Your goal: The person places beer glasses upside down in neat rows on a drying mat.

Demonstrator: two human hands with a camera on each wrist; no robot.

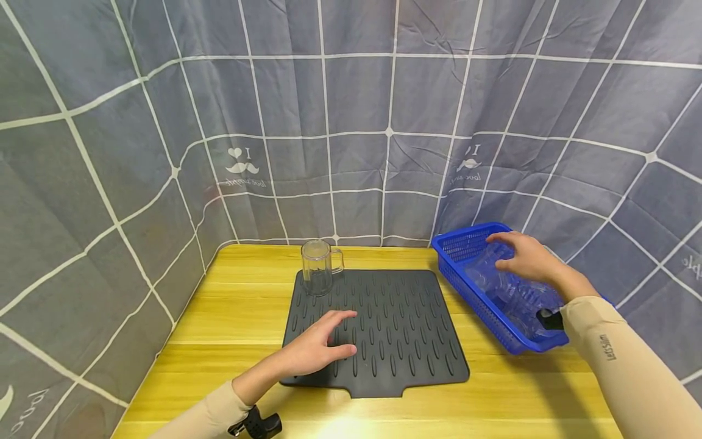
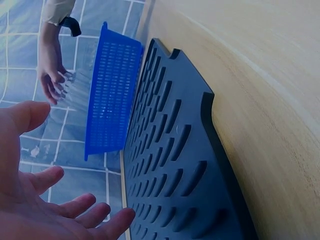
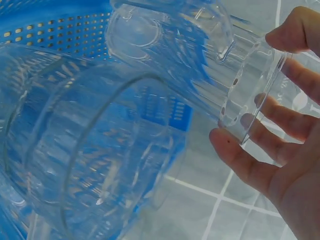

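My right hand (image 1: 529,256) is over the blue basket (image 1: 482,308). In the right wrist view, its thumb and fingers grip one end of a clear ribbed drinking glass (image 3: 245,82). The glass lies tilted among other clear glassware, such as a large wide-mouthed vessel (image 3: 90,150). My left hand (image 1: 312,350) hovers above the near left part of the black drying mat (image 1: 389,366), fingers spread and holding nothing. At the mat's far left corner a clear glass mug (image 1: 317,268) stands upright, its handle toward the right.
The mat and basket rest on a yellow wooden table (image 1: 230,329). Behind and to both sides hangs a grey curtain (image 1: 356,164) with white grid lines. The basket stands right of the mat, close to the curtain, with several clear glass pieces inside.
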